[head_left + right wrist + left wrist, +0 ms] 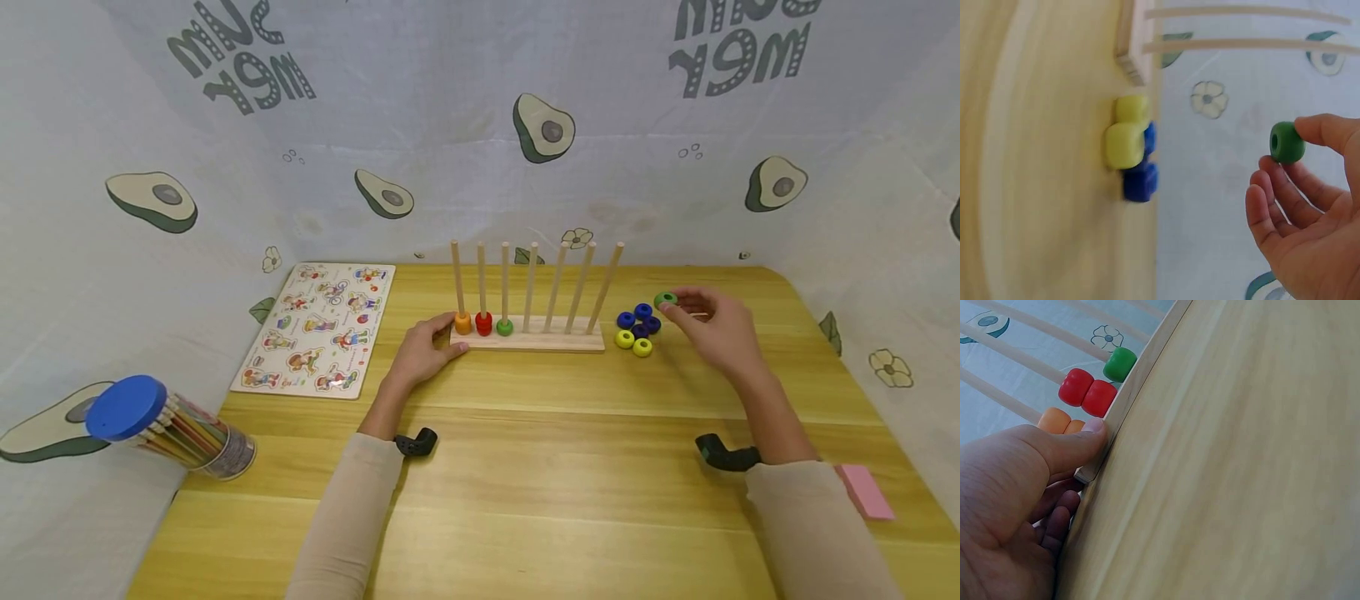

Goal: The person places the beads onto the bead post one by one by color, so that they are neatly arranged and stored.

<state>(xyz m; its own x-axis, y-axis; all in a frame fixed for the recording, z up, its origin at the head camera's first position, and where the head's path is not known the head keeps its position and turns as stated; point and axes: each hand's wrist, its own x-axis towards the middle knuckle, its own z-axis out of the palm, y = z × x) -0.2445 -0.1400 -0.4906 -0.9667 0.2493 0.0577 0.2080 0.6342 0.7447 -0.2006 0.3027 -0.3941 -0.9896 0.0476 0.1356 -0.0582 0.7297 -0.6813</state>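
Observation:
A wooden peg rack [532,341] stands on the table with several upright pegs. Orange beads [462,323] sit on its leftmost peg, two red beads [1088,392] on the second and one green bead [1120,364] on the third; the other pegs carry none. My left hand [422,354] grips the left end of the rack's base, thumb at the front. To the right of the rack, my right hand [720,329] pinches another green bead [1287,142] between thumb and fingertips, held above the table. Close below it lie several blue beads [642,312] and two yellow beads [1125,145].
A picture puzzle board [315,329] lies at the back left. In front of it stands a clear jar of pencils [191,433] with a blue lid. A pink block [866,492] lies beside the right forearm. A printed cloth [465,125] hangs behind the table [570,500].

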